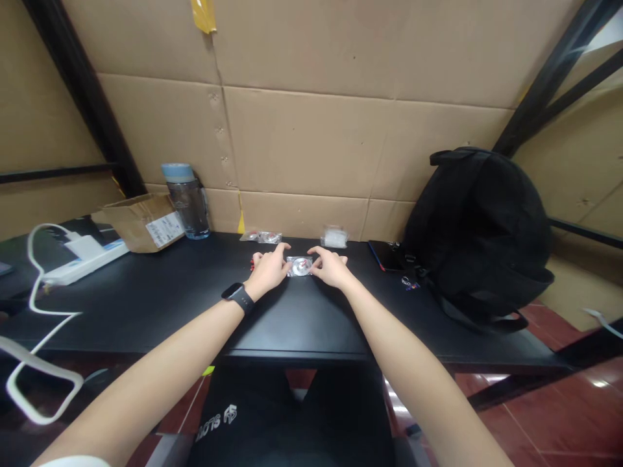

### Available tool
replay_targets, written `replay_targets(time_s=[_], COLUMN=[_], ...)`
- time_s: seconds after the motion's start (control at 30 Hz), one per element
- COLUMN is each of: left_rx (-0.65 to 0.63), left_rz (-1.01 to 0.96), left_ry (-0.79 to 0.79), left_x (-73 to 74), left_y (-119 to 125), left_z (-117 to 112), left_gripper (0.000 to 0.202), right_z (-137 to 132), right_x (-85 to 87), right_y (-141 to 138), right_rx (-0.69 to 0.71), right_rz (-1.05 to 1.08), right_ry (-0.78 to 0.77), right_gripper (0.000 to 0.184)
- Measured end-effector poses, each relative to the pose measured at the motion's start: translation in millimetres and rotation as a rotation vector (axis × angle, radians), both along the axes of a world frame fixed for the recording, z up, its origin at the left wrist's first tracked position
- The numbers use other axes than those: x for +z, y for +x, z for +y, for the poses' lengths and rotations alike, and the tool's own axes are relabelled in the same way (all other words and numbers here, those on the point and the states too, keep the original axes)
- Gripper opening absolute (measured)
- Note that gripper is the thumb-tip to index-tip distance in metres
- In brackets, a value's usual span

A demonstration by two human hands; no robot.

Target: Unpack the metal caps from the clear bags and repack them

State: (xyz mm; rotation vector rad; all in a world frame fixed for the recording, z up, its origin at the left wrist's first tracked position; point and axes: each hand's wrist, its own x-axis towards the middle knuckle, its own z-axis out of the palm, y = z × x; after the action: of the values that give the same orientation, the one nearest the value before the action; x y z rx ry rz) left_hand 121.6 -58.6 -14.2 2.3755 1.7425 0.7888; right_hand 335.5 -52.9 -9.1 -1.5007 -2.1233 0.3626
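Note:
A small clear plastic bag (299, 266) with something red and silvery inside lies on the black desk (170, 292). My left hand (267, 267), with a dark watch on the wrist, pinches the bag's left edge. My right hand (329, 266) pinches its right edge. Both hands rest low on the desk, fingers curled toward the bag. What the bag holds is too small to make out.
Two more small bags (263, 237) (334, 237) lie by the cardboard wall. A water bottle (187, 201) and cardboard box (141, 222) stand back left, near a white power strip (82, 259) with a cable. A black backpack (481, 233) and phone (387, 254) sit right.

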Motion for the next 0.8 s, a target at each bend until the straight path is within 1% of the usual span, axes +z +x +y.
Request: replay_targets(time_s=[0.1,0.17,0.23,0.27,0.33,0.4,0.47,0.57,0.63,0.7,0.8], left_rx=[0.0,-0.003,0.008,0.026,0.087,0.173,0.261,0.366,0.41,0.455,0.502], left_rz=[0.023,0.048,0.073,0.081,0.082,0.059,0.016,-0.08,-0.149,-0.204,-0.256], left_ry=[0.015,0.032,0.067,0.099,0.176,0.236,0.248,0.202,0.146,0.083,-0.007], left_x=[0.3,0.8,2.5,4.2,9.7,17.7,26.5,35.5,36.7,35.5,34.0], left_y=[-0.5,0.6,2.6,3.5,2.8,-3.9,-19.1,-54.7,-79.8,-99.1,-111.1], left_z=[-1.3,-3.5,-6.4,-7.7,-9.1,-7.7,-2.8,9.9,19.8,28.6,35.1], left_gripper=[0.039,0.041,0.038,0.034,0.028,0.025,0.023,0.022,0.024,0.026,0.027], right_z=[-0.9,-2.3,-4.5,-5.9,-9.3,-12.4,-12.6,-2.5,12.3,31.4,59.9], right_x=[0.6,2.2,3.5,3.5,2.2,-0.5,-2.9,-3.1,-0.7,2.2,4.8], right_y=[-1.2,-1.3,-2.0,-2.8,-5.5,-9.4,-14.0,-21.8,-28.8,-38.6,-58.3], right_rx=[-0.033,-0.014,0.075,0.134,0.225,0.233,0.179,0.131,0.128,0.115,0.081], right_rz=[-0.044,-0.094,-0.139,-0.159,-0.196,-0.241,-0.283,-0.343,-0.387,-0.426,-0.464], right_ry=[0.036,0.082,0.118,0.12,0.104,0.097,0.109,0.111,0.101,0.076,0.041], right_gripper=[0.041,0.031,0.022,0.02,0.022,0.027,0.031,0.035,0.038,0.041,0.045])
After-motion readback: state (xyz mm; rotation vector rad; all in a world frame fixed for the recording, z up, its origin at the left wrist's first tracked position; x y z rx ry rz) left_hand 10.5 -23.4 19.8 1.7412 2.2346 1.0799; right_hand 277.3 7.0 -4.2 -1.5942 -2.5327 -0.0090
